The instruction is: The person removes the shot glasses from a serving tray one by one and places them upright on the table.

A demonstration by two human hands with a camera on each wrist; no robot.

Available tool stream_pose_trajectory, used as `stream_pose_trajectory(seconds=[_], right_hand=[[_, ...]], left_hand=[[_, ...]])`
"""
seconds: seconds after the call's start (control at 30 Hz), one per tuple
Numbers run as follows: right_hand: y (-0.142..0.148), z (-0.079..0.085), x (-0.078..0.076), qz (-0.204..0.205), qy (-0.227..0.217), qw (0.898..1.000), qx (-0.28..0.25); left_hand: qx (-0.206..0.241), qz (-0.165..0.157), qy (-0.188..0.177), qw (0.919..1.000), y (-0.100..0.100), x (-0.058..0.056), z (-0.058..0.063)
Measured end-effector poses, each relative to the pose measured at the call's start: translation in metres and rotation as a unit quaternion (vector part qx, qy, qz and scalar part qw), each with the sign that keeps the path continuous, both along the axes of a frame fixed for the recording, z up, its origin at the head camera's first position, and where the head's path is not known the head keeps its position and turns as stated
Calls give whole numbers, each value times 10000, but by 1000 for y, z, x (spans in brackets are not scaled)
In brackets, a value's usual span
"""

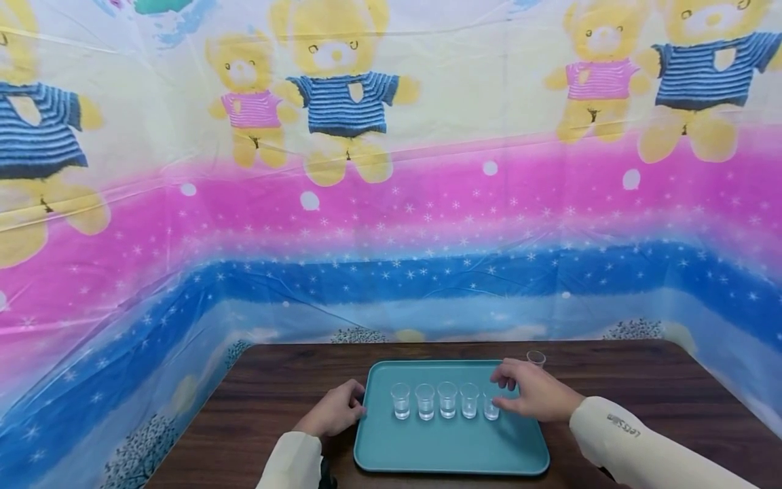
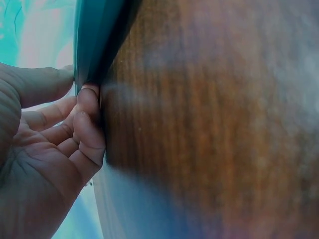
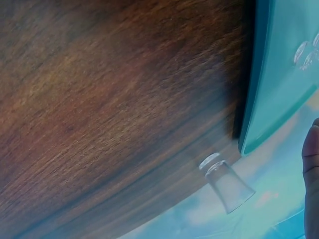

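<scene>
Several small clear glasses (image 1: 447, 401) stand upright in a row on a teal tray (image 1: 452, 451). My left hand (image 1: 336, 409) grips the tray's left edge; in the left wrist view the thumb lies over the rim and curled fingers sit under it. Over the right end of the row is my right hand (image 1: 531, 390), thumb and fingers spread apart beside the rightmost glass (image 1: 491, 411). Whether they touch that glass is unclear. Only a strip of this hand (image 3: 311, 174) shows in the right wrist view.
Another clear glass (image 3: 229, 186) stands on the dark wooden table (image 1: 269, 394) beyond the tray's far right corner, partly hidden by the right hand in the head view. A cloth backdrop (image 1: 427, 272) printed with bears hangs behind the table.
</scene>
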State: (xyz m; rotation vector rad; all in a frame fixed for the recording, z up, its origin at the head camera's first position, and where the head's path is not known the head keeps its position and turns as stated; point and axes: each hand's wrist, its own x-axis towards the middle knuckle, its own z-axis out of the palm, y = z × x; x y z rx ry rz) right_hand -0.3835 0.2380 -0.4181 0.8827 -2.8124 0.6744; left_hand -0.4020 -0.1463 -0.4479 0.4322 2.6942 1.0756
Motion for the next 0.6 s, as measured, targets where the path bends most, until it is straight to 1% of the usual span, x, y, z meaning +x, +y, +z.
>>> stream_pose_trajectory(seconds=[0.17, 0.27, 0.4, 0.5, 0.6], right_hand=[[-1, 1, 0, 169, -90, 9998, -35], [-2, -2, -1, 196, -20, 9998, 8], [-1, -2, -1, -4, 161, 9999, 47], [3, 2, 0, -226, 262, 9994, 67], [11, 6, -3, -371, 296, 9989, -52]], left_hand=[[33, -22, -41, 10000, -1, 0, 0], [33, -28, -90, 9999, -1, -1, -1], [39, -44, -117, 9999, 0, -1, -2], [56, -49, -99, 9999, 0, -1, -2], [54, -26, -66, 10000, -2, -1, 0]])
